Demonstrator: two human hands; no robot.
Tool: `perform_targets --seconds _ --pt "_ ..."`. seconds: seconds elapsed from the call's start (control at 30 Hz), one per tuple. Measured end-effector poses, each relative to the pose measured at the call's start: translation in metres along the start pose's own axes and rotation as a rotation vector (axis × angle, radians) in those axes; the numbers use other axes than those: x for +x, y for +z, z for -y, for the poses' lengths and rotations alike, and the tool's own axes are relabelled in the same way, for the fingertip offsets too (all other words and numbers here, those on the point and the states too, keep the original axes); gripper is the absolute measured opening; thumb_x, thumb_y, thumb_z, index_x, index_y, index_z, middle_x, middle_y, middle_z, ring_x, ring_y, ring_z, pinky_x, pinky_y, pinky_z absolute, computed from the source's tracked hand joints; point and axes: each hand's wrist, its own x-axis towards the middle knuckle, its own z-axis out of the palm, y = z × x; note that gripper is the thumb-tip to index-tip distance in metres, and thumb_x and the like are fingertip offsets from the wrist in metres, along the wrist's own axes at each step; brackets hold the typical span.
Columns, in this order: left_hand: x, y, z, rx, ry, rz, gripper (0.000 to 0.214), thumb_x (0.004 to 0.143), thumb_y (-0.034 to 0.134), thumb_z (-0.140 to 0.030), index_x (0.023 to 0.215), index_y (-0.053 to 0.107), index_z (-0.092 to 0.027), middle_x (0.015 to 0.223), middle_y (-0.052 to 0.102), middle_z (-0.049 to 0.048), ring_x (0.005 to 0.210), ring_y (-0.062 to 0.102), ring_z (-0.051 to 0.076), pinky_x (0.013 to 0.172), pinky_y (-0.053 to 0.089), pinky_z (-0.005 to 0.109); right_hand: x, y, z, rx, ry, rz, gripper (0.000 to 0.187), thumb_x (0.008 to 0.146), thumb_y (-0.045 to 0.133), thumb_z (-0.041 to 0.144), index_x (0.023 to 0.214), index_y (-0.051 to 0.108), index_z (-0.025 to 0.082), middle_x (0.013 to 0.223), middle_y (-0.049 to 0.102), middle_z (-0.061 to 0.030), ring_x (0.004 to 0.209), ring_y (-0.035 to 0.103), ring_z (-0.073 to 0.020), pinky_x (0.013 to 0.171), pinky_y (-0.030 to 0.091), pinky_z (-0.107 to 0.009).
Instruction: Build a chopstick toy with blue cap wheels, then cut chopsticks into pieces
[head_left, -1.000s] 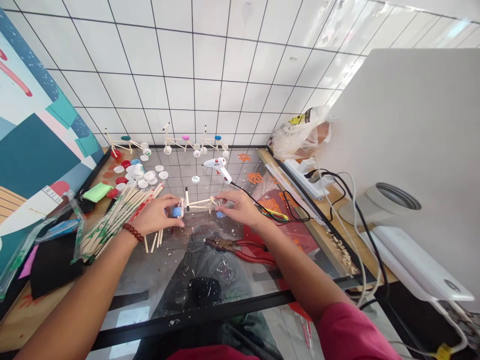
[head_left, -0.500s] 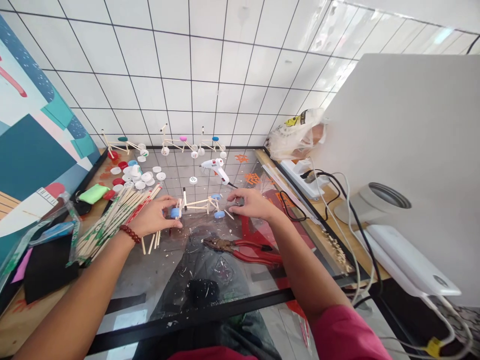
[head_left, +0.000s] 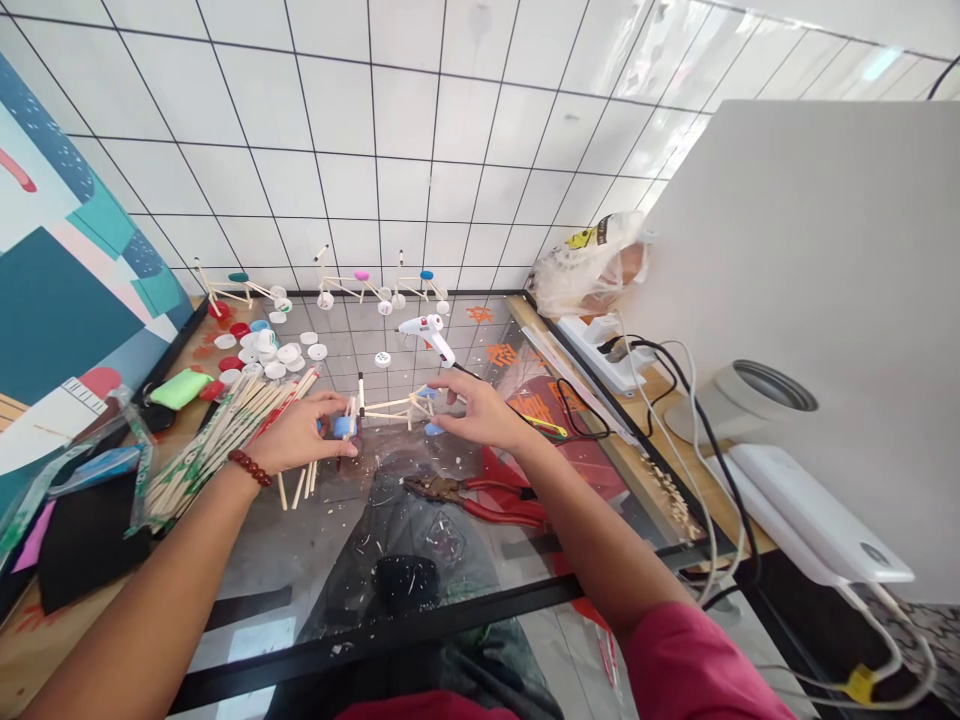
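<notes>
Currently cap-fitting, seemingly: left hand point(head_left: 300, 432) pinches blue cap point(head_left: 343, 426) against stick frame point(head_left: 390, 405); right hand point(head_left: 480, 410) half-open at 3 o'clock end, hold unclear.

Home craft corner: glue gun point(head_left: 426, 332), stick bundles point(head_left: 217, 440), bottle caps point(head_left: 279, 352), tiled wall point(head_left: 420, 150).

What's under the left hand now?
The left hand pinches a blue cap at the end of the stick frame; loose sticks poke out below it. The hand hides their upper ends.
</notes>
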Motion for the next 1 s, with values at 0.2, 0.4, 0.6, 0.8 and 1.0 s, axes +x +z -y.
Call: perform_targets --seconds 0.2,0.4,0.6,0.8,1.0 --pt "0.001 0.002 0.002 0.018 0.018 -0.005 0.056 0.066 0.08 -0.055 0.108 0.07 -0.019 0.125 0.062 0.0098 0.074 0.062 0.017 0.061 0.052 0.028 0.0 0.013 -0.006 0.023 -0.062 -0.016 0.044 0.076 0.078 0.03 0.118 0.069 0.019 0.128 0.065 -0.0123 0.099 0.066 -0.0213 0.084 0.055 -0.036" --pt "0.0 0.001 0.002 0.027 0.016 -0.014 0.058 0.065 0.08 -0.056 0.109 0.071 -0.019 0.126 0.063 0.0103 0.082 0.066 0.021 0.064 0.053 0.03 0.0 -0.003 -0.003 -0.204 0.112 -0.096 0.053 0.072 0.083 0.041 0.119 0.069 0.021 0.129 0.063 -0.0124 0.102 0.067 -0.0259 0.088 0.053 -0.041" --pt "0.001 0.001 0.002 0.019 0.041 -0.009 0.053 0.067 0.079 -0.057 0.104 0.072 -0.02 0.122 0.063 0.0082 0.075 0.064 0.018 0.064 0.052 0.03 0.002 -0.005 -0.003 -0.117 0.281 -0.252 0.027 0.074 0.078 0.038 0.09 0.068 0.018 0.097 0.068 -0.007 0.072 0.061 -0.0175 0.071 0.049 -0.033" --pt "0.0 0.001 0.003 0.014 0.037 0.002 0.052 0.068 0.079 -0.055 0.105 0.071 -0.02 0.121 0.063 0.0071 0.068 0.06 0.015 0.063 0.05 0.03 0.004 -0.008 -0.009 0.043 0.321 -0.293 0.018 0.081 0.069 0.035 0.089 0.068 0.019 0.074 0.065 0.0008 0.066 0.058 -0.0142 0.066 0.045 -0.027" --pt "0.001 0.003 0.002 -0.022 0.037 -0.003 0.053 0.068 0.078 -0.054 0.108 0.071 -0.02 0.123 0.063 0.0086 0.069 0.06 0.015 0.062 0.051 0.029 -0.001 0.005 0.006 0.135 0.078 -0.046 0.048 0.076 0.078 0.037 0.12 0.067 0.019 0.086 0.066 -0.0004 0.072 0.059 -0.0139 0.072 0.047 -0.027"
